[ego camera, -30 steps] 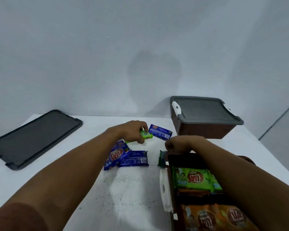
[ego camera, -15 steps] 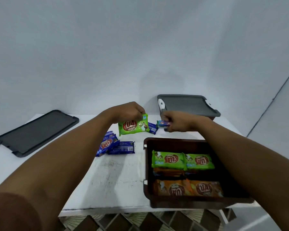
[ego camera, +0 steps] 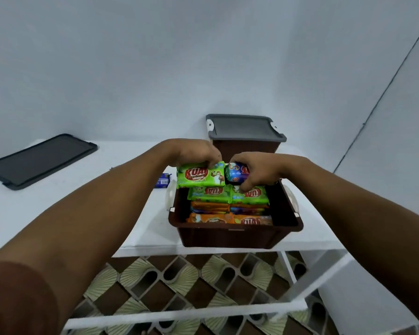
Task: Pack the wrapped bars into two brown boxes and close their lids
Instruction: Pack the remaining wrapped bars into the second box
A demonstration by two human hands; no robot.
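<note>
Now both bars hang over the open box, not yet let go.
Each grip is clamped: the left hand (ego camera: pixel 198 153) on a green bar (ego camera: pixel 200 176), the right hand (ego camera: pixel 257 168) on a blue bar (ego camera: pixel 236 174), side by side above the brown box (ego camera: pixel 228 226) at its 12 o'clock end. The green bar juts past the 9 o'clock rim — released there, it could slide out onto the table (ego camera: pixel 58 209). Half a second back both hands were farther off, beyond the box.
</note>
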